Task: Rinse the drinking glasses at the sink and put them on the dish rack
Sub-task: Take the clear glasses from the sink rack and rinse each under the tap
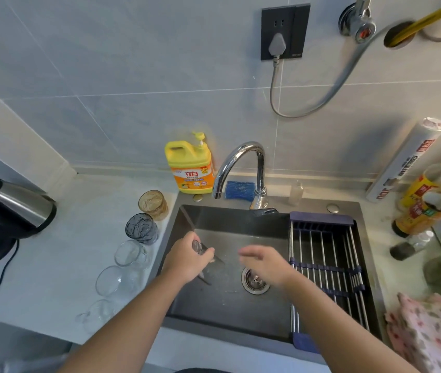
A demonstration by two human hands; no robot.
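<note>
My left hand point(189, 258) grips a clear drinking glass point(200, 248) over the left part of the dark sink point(230, 319). My right hand point(263, 261) hovers beside it above the drain point(254, 281), fingers relaxed and holding nothing. On the counter left of the sink stand several glasses in a row: an amber glass point(153, 204), a grey glass point(141, 228) and clear glasses point(130, 254). The dish rack point(327, 265) spans the sink's right side and holds nothing. The faucet point(243, 168) arches over the back of the sink; I cannot tell whether water runs.
A yellow dish-soap bottle point(190, 168) and blue scrubber point(239, 189) sit behind the sink. An electric kettle point(14, 205) stands far left. Sauce bottles point(424, 203), a wrap roll point(405, 162) and a pink cloth point(429, 332) crowd the right counter.
</note>
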